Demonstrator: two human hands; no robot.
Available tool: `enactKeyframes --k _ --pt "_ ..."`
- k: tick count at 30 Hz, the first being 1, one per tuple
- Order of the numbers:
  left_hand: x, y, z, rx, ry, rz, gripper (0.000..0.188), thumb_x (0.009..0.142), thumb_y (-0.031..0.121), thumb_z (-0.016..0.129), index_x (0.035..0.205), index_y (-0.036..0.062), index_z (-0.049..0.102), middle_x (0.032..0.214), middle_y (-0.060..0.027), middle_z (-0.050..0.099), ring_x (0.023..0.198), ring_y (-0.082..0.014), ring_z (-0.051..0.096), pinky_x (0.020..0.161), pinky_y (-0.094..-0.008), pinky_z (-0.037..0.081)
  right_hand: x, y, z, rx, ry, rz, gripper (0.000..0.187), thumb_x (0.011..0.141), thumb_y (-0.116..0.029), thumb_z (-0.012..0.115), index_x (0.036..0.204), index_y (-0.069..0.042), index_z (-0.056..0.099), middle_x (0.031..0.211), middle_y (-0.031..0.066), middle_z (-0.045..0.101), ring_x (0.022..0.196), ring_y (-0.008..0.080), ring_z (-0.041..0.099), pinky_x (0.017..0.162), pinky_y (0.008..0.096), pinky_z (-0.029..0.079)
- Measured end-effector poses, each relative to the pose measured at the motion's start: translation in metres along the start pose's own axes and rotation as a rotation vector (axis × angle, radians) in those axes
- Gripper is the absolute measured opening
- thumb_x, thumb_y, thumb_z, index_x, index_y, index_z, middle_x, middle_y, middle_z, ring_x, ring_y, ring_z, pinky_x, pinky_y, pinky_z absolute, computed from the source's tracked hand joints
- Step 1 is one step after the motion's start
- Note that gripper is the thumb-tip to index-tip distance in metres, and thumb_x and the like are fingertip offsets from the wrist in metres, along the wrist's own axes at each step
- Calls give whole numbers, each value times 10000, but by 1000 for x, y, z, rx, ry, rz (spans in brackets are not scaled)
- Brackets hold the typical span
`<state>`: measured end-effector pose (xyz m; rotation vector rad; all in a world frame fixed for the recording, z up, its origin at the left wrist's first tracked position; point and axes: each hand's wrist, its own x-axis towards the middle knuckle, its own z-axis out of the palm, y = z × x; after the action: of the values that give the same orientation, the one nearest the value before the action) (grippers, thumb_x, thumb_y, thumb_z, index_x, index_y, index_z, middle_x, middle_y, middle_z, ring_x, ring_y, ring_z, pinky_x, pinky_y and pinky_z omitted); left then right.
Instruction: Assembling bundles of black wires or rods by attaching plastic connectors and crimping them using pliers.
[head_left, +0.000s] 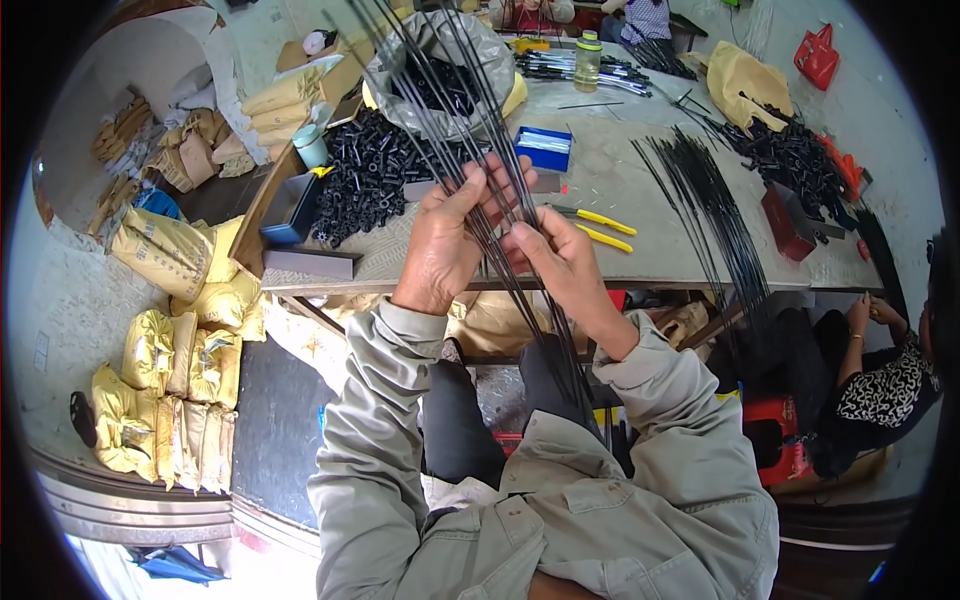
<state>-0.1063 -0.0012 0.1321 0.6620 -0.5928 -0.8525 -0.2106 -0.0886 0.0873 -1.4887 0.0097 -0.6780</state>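
A loose bundle of long, thin black rods (520, 290) slants in front of me, from above the bench down toward my lap. My left hand (440, 245) holds it from the left, thumb across the rods and fingers behind them. On the right side of the bundle, my right hand (560, 260) pinches some rods between thumb and fingers. Pliers with yellow handles (605, 228) lie on the bench just beyond my right hand. Farther right, a second bundle of black rods (705, 195) rests over the bench edge.
A heap of small black tubular parts (370, 165) covers the bench's left side, beside a dark blue bin (290, 208) and plastic sack (450, 60). A blue box (543, 148), bottle (587, 62) and dark red box (788, 222) stand beyond. Another person (880, 385) sits at right.
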Motion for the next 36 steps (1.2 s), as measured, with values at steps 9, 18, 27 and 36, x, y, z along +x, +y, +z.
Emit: enactKeyframes --k 9,18,27,36 --pt "7 -8 0 6 103 90 110 853 54 543 923 -30 545 1007 -188 601 914 -251 611 789 -312 507 1 9 -1 21 114 23 115 885 -122 532 899 -11 558 741 -56 509 651 -15 429 540 146 346" --pt "10 -12 -9 195 220 201 190 828 37 574 991 -44 520 958 -176 614 833 -248 634 738 -319 543 4 2 -1 -142 173 -100 128 848 -137 576 798 -29 623 648 -85 442 588 -7 363 486 173 274" --pt "1 11 -20 123 139 99 197 891 143 509 973 -33 539 701 -28 527 453 -73 422 406 -184 332 101 -53 -136 -489 528 -432 205 836 -207 544 804 -49 671 566 -82 412 508 14 321 449 191 232" --pt "8 13 -6 152 43 22 306 889 104 498 1151 -54 480 853 -60 570 649 -97 517 552 -201 416 -18 51 -296 -1774 410 275 270 774 -277 607 762 -9 579 753 117 617 732 334 585 611 398 478"
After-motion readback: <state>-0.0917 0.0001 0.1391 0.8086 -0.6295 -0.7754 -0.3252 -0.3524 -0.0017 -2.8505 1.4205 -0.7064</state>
